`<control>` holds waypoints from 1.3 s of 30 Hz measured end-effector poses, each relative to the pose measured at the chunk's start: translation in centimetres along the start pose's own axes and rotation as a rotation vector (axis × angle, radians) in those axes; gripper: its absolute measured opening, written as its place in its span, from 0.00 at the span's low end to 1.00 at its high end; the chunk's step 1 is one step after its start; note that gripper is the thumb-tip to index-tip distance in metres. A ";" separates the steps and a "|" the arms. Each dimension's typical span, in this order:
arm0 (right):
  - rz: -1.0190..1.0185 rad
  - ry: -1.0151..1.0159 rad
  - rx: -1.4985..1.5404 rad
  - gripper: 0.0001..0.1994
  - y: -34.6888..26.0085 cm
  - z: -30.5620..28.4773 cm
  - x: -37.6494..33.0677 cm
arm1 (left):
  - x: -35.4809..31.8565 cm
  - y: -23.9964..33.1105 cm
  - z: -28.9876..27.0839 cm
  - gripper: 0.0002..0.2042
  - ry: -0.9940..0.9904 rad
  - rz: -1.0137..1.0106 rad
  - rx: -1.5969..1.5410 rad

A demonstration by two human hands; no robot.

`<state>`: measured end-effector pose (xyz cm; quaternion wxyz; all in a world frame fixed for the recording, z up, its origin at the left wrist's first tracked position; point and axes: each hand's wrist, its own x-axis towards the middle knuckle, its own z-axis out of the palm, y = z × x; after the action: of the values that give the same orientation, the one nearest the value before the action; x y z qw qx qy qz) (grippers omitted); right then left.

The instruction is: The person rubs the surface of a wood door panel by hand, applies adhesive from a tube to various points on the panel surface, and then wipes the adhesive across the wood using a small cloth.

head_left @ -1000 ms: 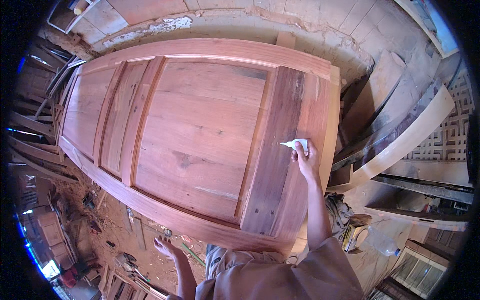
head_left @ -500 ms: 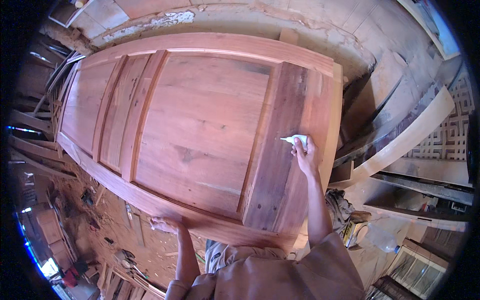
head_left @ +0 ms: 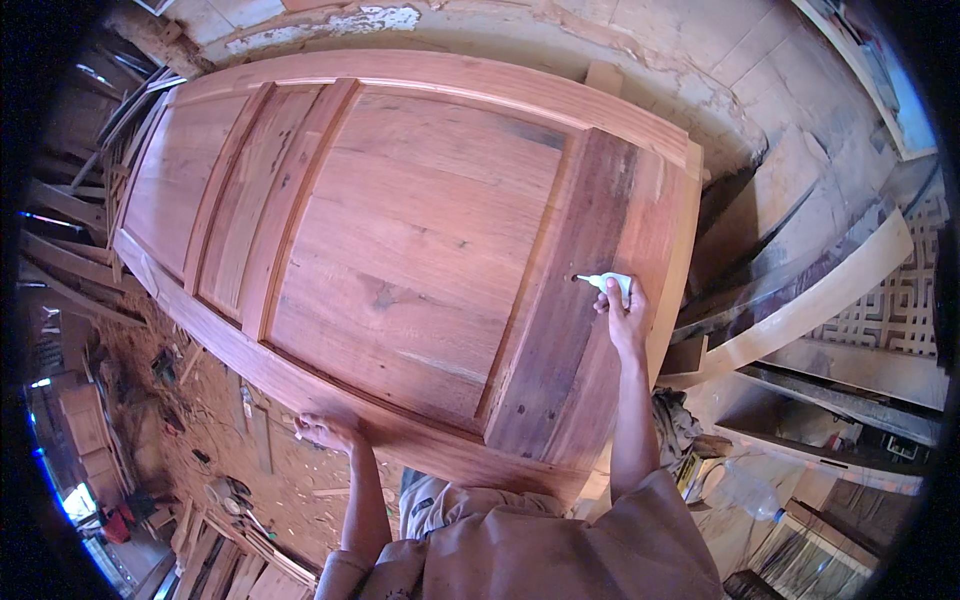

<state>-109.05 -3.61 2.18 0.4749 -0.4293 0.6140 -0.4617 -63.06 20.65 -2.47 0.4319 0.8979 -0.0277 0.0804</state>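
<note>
A large reddish wooden panelled door (head_left: 410, 260) lies flat in front of me. My right hand (head_left: 626, 315) is closed round a small white glue bottle (head_left: 612, 287) over the door's right end. The bottle is tilted sideways, its thin nozzle pointing left at a small dark spot on the darker board (head_left: 585, 230). Whether the tip touches the wood I cannot tell. At the door's near edge, my left hand (head_left: 335, 433) has its fingers drawn together. Something small and whitish shows at its fingertips, too small to name.
Behind the door runs a wall with peeling plaster (head_left: 370, 18). Curved boards (head_left: 800, 300) lean at the right, above a clear plastic bottle (head_left: 752, 492). Wood scraps and shavings cover the earthen floor (head_left: 290, 480) at the lower left. Stacked timber (head_left: 75, 250) stands at the far left.
The view has shifted a little. The nozzle tip now sits by a dark spot on the dark board. My left hand stays near the door's edge, its fingers more curled.
</note>
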 end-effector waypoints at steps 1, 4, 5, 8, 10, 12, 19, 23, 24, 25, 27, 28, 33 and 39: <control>0.003 -0.005 0.035 0.12 -0.1 0.1 0.0 | -0.1 0.1 -0.1 0.33 0.002 -0.002 0.001; 0.003 -0.045 0.022 0.11 -0.7 0.8 0.3 | -0.4 0.7 -0.1 0.33 -0.006 0.034 0.010; 0.000 -0.077 -0.025 0.10 -0.8 0.9 0.4 | -0.5 1.2 0.0 0.33 -0.002 0.005 0.001; -0.021 -0.089 -0.065 0.10 -0.2 1.0 0.8 | -0.5 1.1 0.1 0.32 0.004 -0.015 -0.011; -0.032 -0.086 -0.056 0.10 -0.1 1.1 0.8 | -0.4 0.9 0.0 0.31 0.002 -0.007 -0.010; -0.019 -0.078 -0.079 0.10 -0.3 1.1 0.7 | -0.5 1.0 0.1 0.30 0.001 0.030 0.021; -0.029 -0.081 -0.084 0.11 -0.2 1.1 0.7 | -0.7 1.7 0.0 0.29 -0.002 -0.015 -0.034; -0.028 -0.080 -0.086 0.12 -0.5 1.2 0.6 | -0.9 2.0 -0.2 0.29 -0.006 -0.016 -0.021; -0.029 -0.085 -0.079 0.12 -0.6 1.3 0.5 | -0.7 1.8 -0.2 0.29 -0.001 -0.011 -0.016; -0.029 -0.085 -0.081 0.12 -0.5 1.3 0.5 | -0.7 1.7 -0.2 0.29 -0.002 -0.012 -0.016; -0.031 -0.091 -0.068 0.12 -0.4 1.2 0.5 | -0.7 1.6 -0.1 0.29 -0.020 -0.047 -0.031; -0.031 -0.091 -0.069 0.12 -0.4 1.2 0.5 | -0.7 1.6 0.0 0.29 -0.020 -0.048 -0.031; -0.019 -0.091 -0.103 0.13 0.0 1.0 0.6 | -0.4 1.0 0.1 0.30 0.000 0.014 0.005; 0.007 -0.021 0.019 0.13 0.3 1.0 1.5 | -0.3 0.8 0.2 0.29 0.015 -0.013 0.026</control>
<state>-108.38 -5.14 1.44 0.4870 -0.4272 0.6061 -0.4615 -63.38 19.98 -2.02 0.4208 0.9030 -0.0178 0.0846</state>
